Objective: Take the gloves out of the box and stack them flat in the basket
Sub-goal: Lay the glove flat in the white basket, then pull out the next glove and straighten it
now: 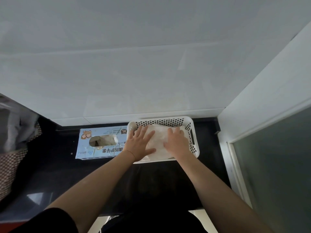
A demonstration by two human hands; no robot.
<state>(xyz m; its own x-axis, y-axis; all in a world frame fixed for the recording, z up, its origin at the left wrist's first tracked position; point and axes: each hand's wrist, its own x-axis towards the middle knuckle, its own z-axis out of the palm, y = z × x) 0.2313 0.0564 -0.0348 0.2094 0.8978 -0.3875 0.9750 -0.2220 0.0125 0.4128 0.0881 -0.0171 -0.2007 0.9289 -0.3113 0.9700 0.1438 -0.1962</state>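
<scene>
Both hands flat on the gloves inside the white basket: left hand with fingers straight and spread, pressing the left part of the stack; right hand likewise outstretched, pressing the right part; nothing gripped by either. Basket on the dark table, touching the right end of the blue box

Probable faults from here:
- Thin film clinging to palms on lifting, dragging the top layers up and creasing the stack
- Near edge of the stack apparently overhanging the basket rim, liable to slide out
- Uneven pressure shifting the basket against the box

Not determinable:
- Stack height and glove count, covered by the hands
- Quantity remaining in the box; only pale film visible through the oval opening
- Object at far left, cut off and blurred
</scene>
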